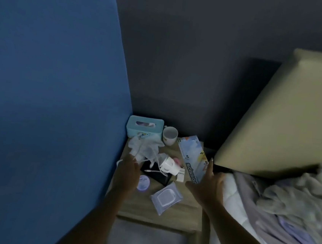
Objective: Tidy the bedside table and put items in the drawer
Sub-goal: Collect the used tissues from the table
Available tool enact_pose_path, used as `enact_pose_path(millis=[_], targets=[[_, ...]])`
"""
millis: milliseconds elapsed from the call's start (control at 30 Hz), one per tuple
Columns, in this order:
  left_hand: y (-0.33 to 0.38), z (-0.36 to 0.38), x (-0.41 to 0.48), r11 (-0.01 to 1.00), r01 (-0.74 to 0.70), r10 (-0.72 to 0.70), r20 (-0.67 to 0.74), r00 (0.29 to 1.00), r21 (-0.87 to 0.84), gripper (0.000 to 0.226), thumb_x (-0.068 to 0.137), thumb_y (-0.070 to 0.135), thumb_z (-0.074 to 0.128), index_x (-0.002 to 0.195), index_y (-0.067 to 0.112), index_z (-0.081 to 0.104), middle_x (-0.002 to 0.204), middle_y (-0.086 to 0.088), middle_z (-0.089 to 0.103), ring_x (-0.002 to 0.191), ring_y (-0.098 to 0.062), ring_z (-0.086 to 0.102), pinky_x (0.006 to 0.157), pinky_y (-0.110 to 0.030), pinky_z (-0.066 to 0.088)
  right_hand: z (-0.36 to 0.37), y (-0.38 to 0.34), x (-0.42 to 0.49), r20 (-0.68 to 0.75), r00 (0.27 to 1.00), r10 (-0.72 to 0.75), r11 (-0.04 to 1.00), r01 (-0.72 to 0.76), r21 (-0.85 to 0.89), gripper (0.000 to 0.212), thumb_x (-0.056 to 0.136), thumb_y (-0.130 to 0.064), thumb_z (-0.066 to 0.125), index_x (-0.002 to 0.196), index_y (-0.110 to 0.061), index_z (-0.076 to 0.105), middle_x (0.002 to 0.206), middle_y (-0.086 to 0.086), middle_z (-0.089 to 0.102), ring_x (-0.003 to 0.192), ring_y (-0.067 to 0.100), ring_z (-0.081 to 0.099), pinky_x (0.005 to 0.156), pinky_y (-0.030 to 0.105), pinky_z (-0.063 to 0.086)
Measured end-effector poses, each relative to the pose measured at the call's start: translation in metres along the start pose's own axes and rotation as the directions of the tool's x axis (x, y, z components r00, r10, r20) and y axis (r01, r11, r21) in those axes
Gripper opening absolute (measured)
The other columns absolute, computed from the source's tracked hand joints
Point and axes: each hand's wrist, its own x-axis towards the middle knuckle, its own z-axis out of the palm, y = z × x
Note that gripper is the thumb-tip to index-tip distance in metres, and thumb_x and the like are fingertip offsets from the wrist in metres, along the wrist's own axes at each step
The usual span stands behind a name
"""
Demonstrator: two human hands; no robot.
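A wooden bedside table (176, 216) stands in the corner, cluttered. On it lie a teal wipes box (144, 127), a white cup (169, 135), crumpled white tissue (145, 147), a white charger with cable (168, 165) on a black object (158, 176), a round lilac tin (143, 182), a grey wipes pack (166, 197) and a long scissors package (193, 159). My left hand (127, 175) hovers open over the table's left edge by the tissue. My right hand (206, 188) is open with fingers spread, its fingertips at the scissors package's near end. No drawer front is visible.
A blue wall (50, 90) runs along the left and a dark wall (182, 64) stands behind. A beige headboard (285, 119) and a bed with rumpled grey bedding (290, 205) press against the table's right side. Pale floor (143, 241) lies in front.
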Motion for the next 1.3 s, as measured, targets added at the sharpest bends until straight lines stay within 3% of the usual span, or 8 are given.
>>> enact_pose_path(millis=[267,533,667,733,800,933,1033,1300], targets=[[-0.052,0.101,0.050,0.954,0.204,-0.239,0.149,0.960,0.218,0.026,0.096,0.013,0.041,0.115,-0.002,0.051,0.114,-0.022,0.061,0.106,-0.037,0.059,0.080,-0.041,0.047,0.080,0.033,0.107,0.083,0.995,0.047,0.998,-0.043,-0.039,0.112,0.057,-0.045,0.079,0.145,-0.033,0.010,0.126,0.014,0.032,0.110,0.037,0.043,0.080,0.043,0.053],[-0.094,0.137,0.065,0.942,0.183,-0.240,0.184,0.953,0.282,0.065,0.090,0.039,0.057,0.141,0.006,0.033,0.139,-0.018,0.049,0.127,-0.033,0.048,0.100,-0.045,0.043,0.132,0.052,0.152,0.185,0.979,0.089,0.989,-0.064,-0.135,0.108,0.067,-0.041,0.078,0.147,-0.035,0.006,0.132,0.016,0.028,0.117,0.040,0.040,0.086,0.055,0.051],[-0.106,0.139,0.053,0.903,0.257,-0.364,0.295,0.883,0.344,0.089,0.090,0.054,0.047,0.151,0.012,-0.001,0.161,-0.013,0.003,0.148,-0.032,0.009,0.117,-0.055,0.014,0.143,0.057,0.151,0.238,0.969,0.065,0.968,-0.003,-0.251,0.105,0.072,-0.048,0.074,0.148,-0.032,0.003,0.146,0.018,0.020,0.134,0.042,0.026,0.100,0.063,0.038],[-0.106,0.135,0.047,0.901,0.282,-0.389,0.323,0.863,0.330,0.090,0.089,0.057,0.047,0.151,0.018,-0.004,0.161,-0.010,-0.004,0.148,-0.033,0.003,0.117,-0.057,0.011,0.141,0.056,0.150,0.274,0.961,0.047,0.944,0.047,-0.326,0.102,0.075,-0.053,0.070,0.149,-0.030,0.004,0.153,0.017,0.013,0.142,0.041,0.012,0.103,0.065,0.030],[-0.109,0.123,0.045,0.909,0.284,-0.380,0.326,0.866,0.304,0.087,0.087,0.057,0.050,0.151,0.021,0.002,0.161,-0.011,0.004,0.147,-0.034,0.013,0.115,-0.057,0.019,0.134,0.046,0.148,0.294,0.956,0.011,0.924,0.102,-0.368,0.096,0.077,-0.053,0.067,0.149,-0.028,0.010,0.153,0.017,0.014,0.142,0.040,0.013,0.105,0.062,0.030],[-0.094,0.080,0.046,0.953,0.229,-0.284,0.331,0.900,0.197,0.056,0.090,0.042,0.055,0.136,0.016,0.038,0.139,-0.013,0.052,0.121,-0.028,0.056,0.092,-0.041,0.053,0.109,0.012,0.142,0.318,0.945,-0.072,0.881,0.210,-0.424,0.077,0.079,-0.050,0.065,0.142,-0.023,0.030,0.147,0.016,0.029,0.133,0.035,0.032,0.101,0.051,0.041],[-0.078,0.045,0.044,0.958,0.184,-0.241,0.268,0.933,0.220,0.040,0.094,0.031,0.053,0.130,0.014,0.051,0.129,-0.012,0.059,0.115,-0.027,0.059,0.090,-0.034,0.049,0.088,-0.024,0.135,0.342,0.934,-0.106,0.895,0.240,-0.376,0.074,0.082,-0.045,0.064,0.143,-0.022,0.029,0.147,0.016,0.031,0.134,0.036,0.032,0.103,0.051,0.039],[-0.059,0.011,0.049,0.968,0.156,-0.192,0.177,0.965,0.196,0.046,0.095,0.027,0.050,0.137,0.009,0.045,0.134,-0.015,0.054,0.123,-0.028,0.051,0.102,-0.035,0.041,0.075,-0.056,0.133,0.357,0.905,-0.231,0.901,0.338,-0.271,0.072,0.085,-0.046,0.059,0.145,-0.017,0.032,0.147,0.015,0.036,0.132,0.034,0.038,0.104,0.044,0.039]])
